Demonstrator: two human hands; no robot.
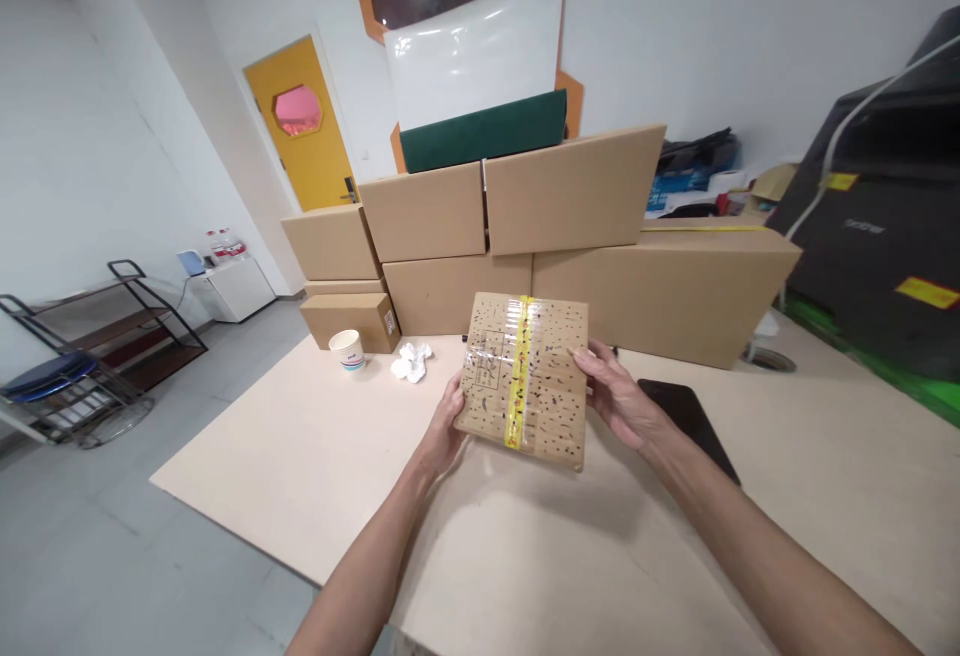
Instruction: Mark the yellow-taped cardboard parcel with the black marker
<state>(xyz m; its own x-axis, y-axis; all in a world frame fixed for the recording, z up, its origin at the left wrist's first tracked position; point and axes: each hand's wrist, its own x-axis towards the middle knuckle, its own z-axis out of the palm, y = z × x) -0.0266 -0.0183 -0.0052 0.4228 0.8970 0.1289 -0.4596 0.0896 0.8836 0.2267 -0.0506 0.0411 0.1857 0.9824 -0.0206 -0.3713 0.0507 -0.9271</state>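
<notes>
A brown cardboard box [555, 376] with dark specks and a strip of yellow tape down its middle is held up over the pale table [510, 576], its broad face tilted toward me. My left hand [448, 426] grips its left edge, fingers partly hidden behind it. On the opposite edge, my right hand [611, 391] has its thumb on the front face and the other fingers mostly out of sight. A printed square with writing shows on the box's left part. Beyond my right hand lies a flat black object [690, 426], partly covered by my forearm.
Large cardboard boxes [457, 296] are stacked along the table's back edge, topped by a dark green roll [484, 131]. A paper cup [347, 349] and crumpled white tissue [411, 363] stand at back left. A dark cart [105, 321] is on the floor at left.
</notes>
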